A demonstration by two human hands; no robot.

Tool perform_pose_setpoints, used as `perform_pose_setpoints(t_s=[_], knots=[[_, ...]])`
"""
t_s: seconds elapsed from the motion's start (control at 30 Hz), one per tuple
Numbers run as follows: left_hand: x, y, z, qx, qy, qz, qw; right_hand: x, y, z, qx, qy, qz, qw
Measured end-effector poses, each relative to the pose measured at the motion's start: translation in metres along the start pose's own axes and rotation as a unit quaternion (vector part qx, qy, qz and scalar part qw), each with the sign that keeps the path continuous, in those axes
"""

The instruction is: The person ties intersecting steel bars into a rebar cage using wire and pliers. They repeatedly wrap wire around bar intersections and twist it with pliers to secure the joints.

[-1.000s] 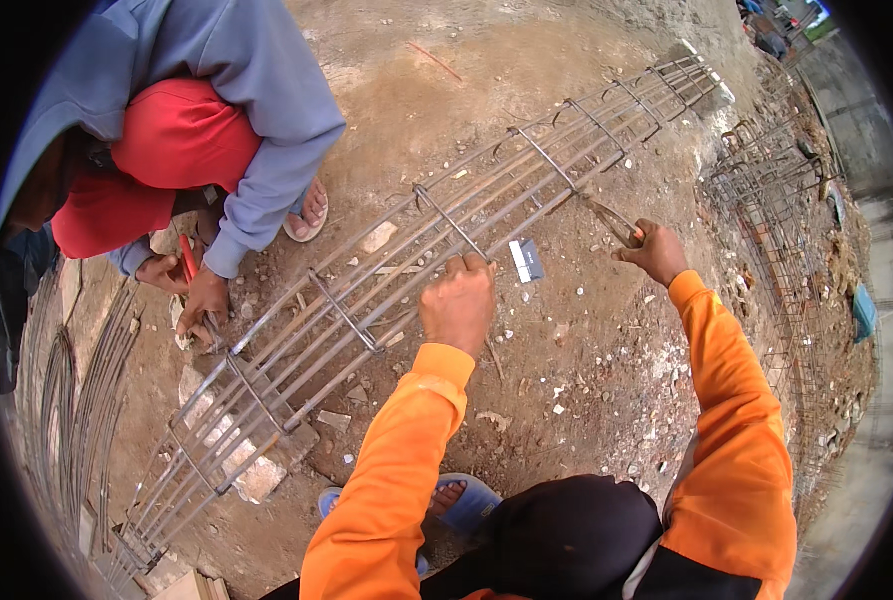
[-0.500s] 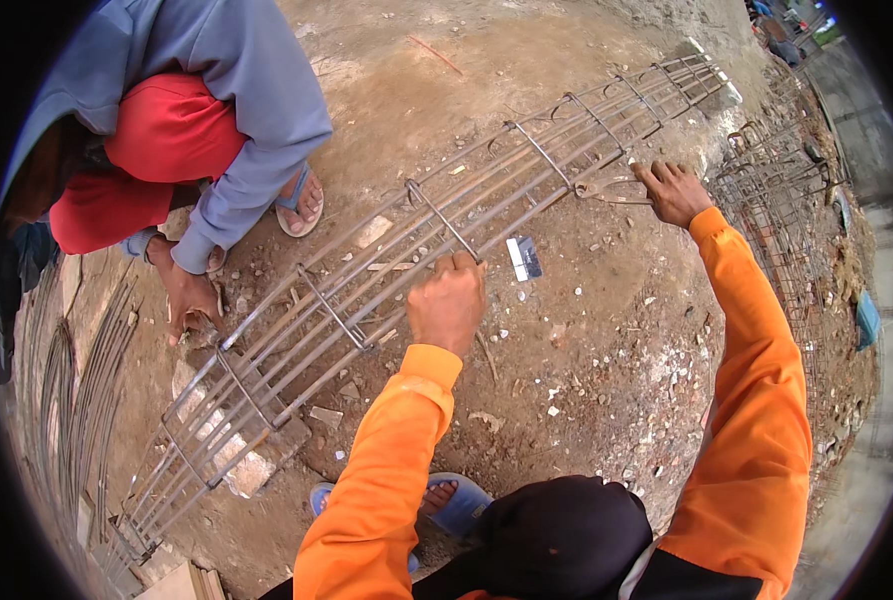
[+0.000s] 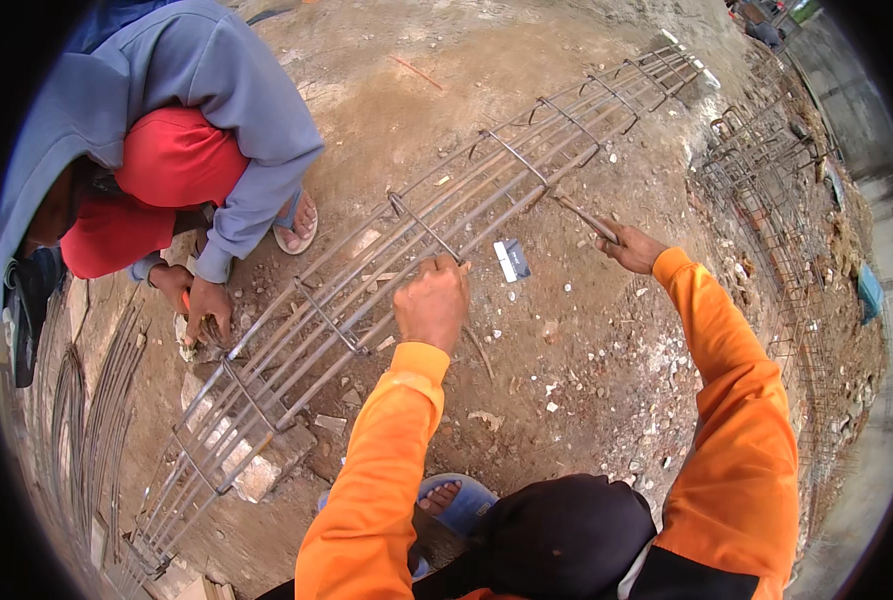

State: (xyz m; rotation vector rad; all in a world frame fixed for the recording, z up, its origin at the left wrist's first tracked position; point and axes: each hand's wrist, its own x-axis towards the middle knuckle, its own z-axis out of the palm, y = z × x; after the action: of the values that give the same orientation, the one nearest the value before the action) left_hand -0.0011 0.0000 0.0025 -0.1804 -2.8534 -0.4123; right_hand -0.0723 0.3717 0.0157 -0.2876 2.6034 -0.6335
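A long rebar cage (image 3: 361,290), made of rusty bars tied with square stirrups, runs diagonally from lower left to upper right. My left hand (image 3: 432,303) is closed at its near bar, beside a stirrup corner; the fingertips are partly hidden. In my closed right hand (image 3: 634,247) are pincers (image 3: 588,216), held by the handles, with their head close to the near bar at another stirrup corner. Whether the jaws touch the wire there, I cannot tell.
Across the cage a person in a grey hoodie (image 3: 241,90) crouches, both hands (image 3: 201,305) low by the bars. Pale stone blocks (image 3: 251,465) lie under the cage's lower end. Loose rods (image 3: 91,400) are at left, more rebar (image 3: 766,170) at right. A small card-like packet (image 3: 512,260) lies on the dirt.
My right hand has moved down and left, turning the pincers so they slant up toward the near bar. My left hand stays at the cage. The other person's two hands now show together.
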Motion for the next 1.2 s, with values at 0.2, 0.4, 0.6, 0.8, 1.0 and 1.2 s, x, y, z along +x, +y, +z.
perform_pose_setpoints(t_s=[0.2,0.4,0.6,0.8,1.0,1.2], knots=[[-0.003,-0.005,-0.002,0.029,-0.013,-0.005,0.999,-0.001,-0.021,0.088,0.445,-0.044,0.086,0.89],[0.0,-0.001,-0.002,0.009,-0.01,-0.008,1.0,-0.01,-0.019,0.071,0.399,-0.009,0.093,0.912],[0.0,-0.002,-0.006,0.015,-0.019,-0.017,1.0,-0.041,-0.044,0.086,0.229,0.097,0.06,0.967],[0.001,-0.002,-0.006,0.001,-0.06,-0.04,0.997,-0.027,-0.069,0.092,0.143,0.391,0.101,0.904],[0.004,0.003,-0.006,-0.009,-0.062,-0.041,0.997,0.006,-0.037,0.133,0.014,0.289,0.206,0.935],[0.001,-0.004,-0.007,0.012,-0.049,-0.024,0.998,0.013,-0.077,0.145,0.191,0.416,0.211,0.864]])
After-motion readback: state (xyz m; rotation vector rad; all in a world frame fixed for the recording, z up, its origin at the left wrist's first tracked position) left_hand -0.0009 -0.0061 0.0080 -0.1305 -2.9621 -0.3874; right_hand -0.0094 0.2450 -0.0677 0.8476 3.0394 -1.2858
